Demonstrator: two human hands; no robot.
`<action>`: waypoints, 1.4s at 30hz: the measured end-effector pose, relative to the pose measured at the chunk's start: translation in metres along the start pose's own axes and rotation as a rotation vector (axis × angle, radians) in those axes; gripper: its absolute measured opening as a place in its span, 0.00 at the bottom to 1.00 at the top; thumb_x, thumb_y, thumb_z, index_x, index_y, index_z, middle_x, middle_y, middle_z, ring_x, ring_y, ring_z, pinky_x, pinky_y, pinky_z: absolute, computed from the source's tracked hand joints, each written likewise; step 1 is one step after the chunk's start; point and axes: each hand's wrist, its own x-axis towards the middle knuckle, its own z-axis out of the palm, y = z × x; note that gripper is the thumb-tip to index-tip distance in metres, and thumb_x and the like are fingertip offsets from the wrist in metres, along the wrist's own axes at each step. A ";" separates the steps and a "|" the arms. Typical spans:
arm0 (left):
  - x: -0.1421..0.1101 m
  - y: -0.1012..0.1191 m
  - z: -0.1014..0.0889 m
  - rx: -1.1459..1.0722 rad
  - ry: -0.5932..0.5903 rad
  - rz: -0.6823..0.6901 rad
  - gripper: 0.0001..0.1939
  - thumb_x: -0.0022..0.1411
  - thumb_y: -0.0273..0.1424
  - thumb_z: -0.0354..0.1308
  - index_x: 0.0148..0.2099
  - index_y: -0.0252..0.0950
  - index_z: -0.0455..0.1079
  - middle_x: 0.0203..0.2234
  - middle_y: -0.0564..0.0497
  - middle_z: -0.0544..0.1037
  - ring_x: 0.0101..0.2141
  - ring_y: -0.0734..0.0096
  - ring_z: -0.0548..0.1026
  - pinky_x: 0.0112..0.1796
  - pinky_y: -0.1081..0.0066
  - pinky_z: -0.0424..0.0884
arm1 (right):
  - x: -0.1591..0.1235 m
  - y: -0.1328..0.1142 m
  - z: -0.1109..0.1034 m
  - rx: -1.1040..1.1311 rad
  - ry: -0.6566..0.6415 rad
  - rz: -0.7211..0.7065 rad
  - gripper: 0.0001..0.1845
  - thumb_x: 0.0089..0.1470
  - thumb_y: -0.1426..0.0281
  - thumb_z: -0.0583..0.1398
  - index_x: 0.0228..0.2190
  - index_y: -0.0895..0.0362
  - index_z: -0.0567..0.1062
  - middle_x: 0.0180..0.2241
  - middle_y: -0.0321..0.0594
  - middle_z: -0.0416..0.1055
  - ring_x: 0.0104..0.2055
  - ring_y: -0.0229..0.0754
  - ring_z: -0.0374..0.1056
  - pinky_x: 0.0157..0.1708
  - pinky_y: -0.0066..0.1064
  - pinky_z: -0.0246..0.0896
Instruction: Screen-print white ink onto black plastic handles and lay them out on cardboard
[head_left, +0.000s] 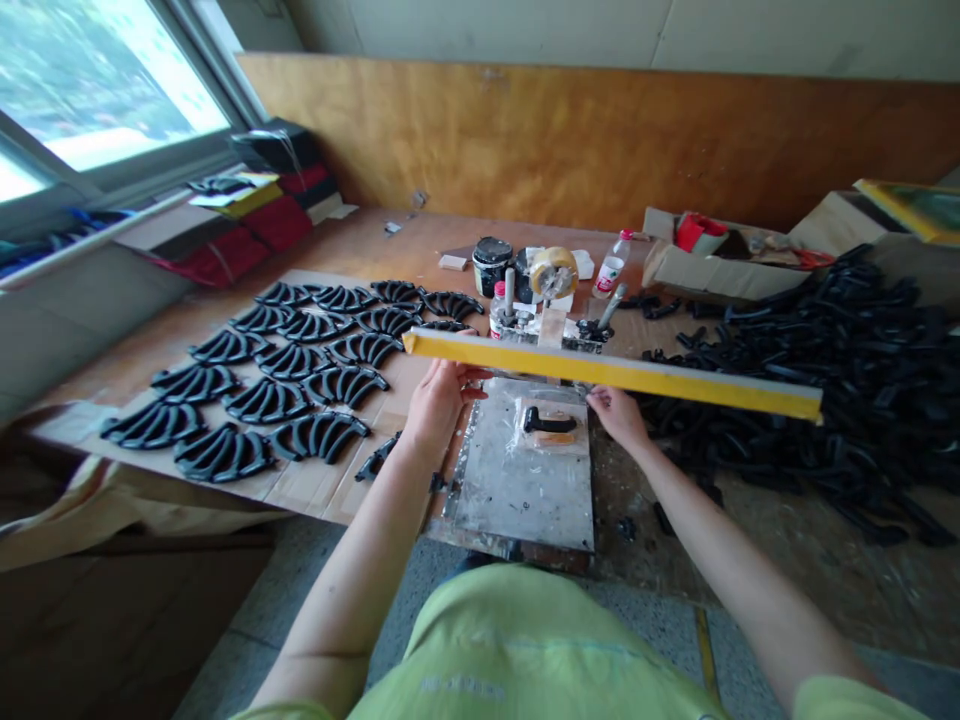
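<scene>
A curved black handle-like part point(551, 421) lies on a small pale block on the grey metal plate point(517, 490). A long yellow-taped bar point(615, 372), perhaps a frame seen edge-on, crosses above the plate. My left hand point(439, 400) is at the plate's far left side, partly covered by the bar. Its visible fingers point right and stand apart, with nothing seen in them. On the plate's right, my right hand point(621, 418) has slightly bent fingers near the black part, not touching it. Whether either hand touches the bar is unclear.
Fanned rows of black parts point(262, 400) cover cardboard at left. A large heap of black parts point(810, 390) lies at right. Behind the plate are a tape roll point(553, 272), a dark tub point(492, 264) and a bottle point(612, 264). An opened carton point(712, 265) stands far right.
</scene>
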 end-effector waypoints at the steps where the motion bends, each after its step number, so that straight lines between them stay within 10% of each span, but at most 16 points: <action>1: 0.003 -0.007 0.004 -0.017 0.052 -0.013 0.22 0.57 0.42 0.57 0.52 0.38 0.66 0.36 0.49 0.77 0.34 0.71 0.76 0.30 0.74 0.71 | -0.011 -0.005 0.012 -0.014 -0.051 -0.067 0.13 0.52 0.64 0.60 0.39 0.55 0.73 0.36 0.41 0.74 0.39 0.45 0.69 0.41 0.37 0.63; 4: -0.009 -0.044 0.009 -0.042 0.153 -0.136 0.22 0.59 0.43 0.56 0.52 0.37 0.65 0.35 0.48 0.78 0.30 0.73 0.75 0.27 0.77 0.69 | -0.034 -0.029 0.035 -0.143 -0.149 -0.210 0.10 0.51 0.67 0.63 0.37 0.54 0.74 0.39 0.41 0.73 0.45 0.46 0.67 0.47 0.39 0.60; 10: -0.087 -0.126 0.003 0.028 -0.111 -0.790 0.30 0.58 0.49 0.57 0.55 0.34 0.66 0.52 0.37 0.74 0.41 0.62 0.77 0.30 0.70 0.73 | -0.053 -0.051 0.033 -0.256 -0.095 -0.252 0.03 0.57 0.73 0.58 0.34 0.55 0.73 0.38 0.43 0.70 0.45 0.46 0.63 0.48 0.38 0.58; 22: -0.092 -0.143 0.012 -0.107 0.064 -0.625 0.28 0.57 0.52 0.56 0.47 0.33 0.69 0.42 0.39 0.78 0.37 0.62 0.78 0.28 0.71 0.72 | -0.102 -0.091 0.031 0.059 -0.199 -0.618 0.17 0.60 0.76 0.50 0.44 0.52 0.74 0.44 0.43 0.72 0.49 0.46 0.65 0.50 0.42 0.64; 25: -0.095 -0.138 -0.020 -0.026 0.184 -0.531 0.26 0.57 0.53 0.54 0.42 0.34 0.67 0.37 0.42 0.79 0.30 0.66 0.78 0.25 0.74 0.70 | -0.096 -0.055 0.015 0.109 -0.112 -0.542 0.18 0.60 0.73 0.48 0.46 0.50 0.73 0.45 0.43 0.73 0.49 0.46 0.67 0.52 0.43 0.63; 29: -0.111 -0.133 -0.105 0.154 0.532 -0.431 0.28 0.59 0.56 0.48 0.41 0.35 0.66 0.39 0.40 0.80 0.31 0.66 0.79 0.27 0.73 0.69 | -0.058 0.058 -0.004 -0.128 0.209 -0.039 0.17 0.56 0.68 0.50 0.40 0.52 0.76 0.41 0.50 0.74 0.45 0.55 0.69 0.49 0.50 0.64; 33: -0.127 -0.138 -0.185 0.429 0.790 -0.534 0.31 0.63 0.54 0.38 0.39 0.33 0.68 0.35 0.37 0.80 0.28 0.66 0.78 0.26 0.72 0.68 | -0.040 0.145 0.005 -0.243 0.037 -0.016 0.20 0.49 0.70 0.51 0.41 0.50 0.77 0.47 0.46 0.73 0.47 0.55 0.69 0.48 0.49 0.65; 42: -0.106 -0.147 -0.233 0.740 0.652 -0.735 0.30 0.63 0.50 0.42 0.20 0.36 0.69 0.13 0.42 0.72 0.19 0.59 0.74 0.22 0.67 0.69 | -0.032 0.169 0.037 -0.383 0.014 -0.191 0.23 0.49 0.63 0.55 0.47 0.55 0.73 0.56 0.49 0.65 0.54 0.56 0.62 0.52 0.47 0.58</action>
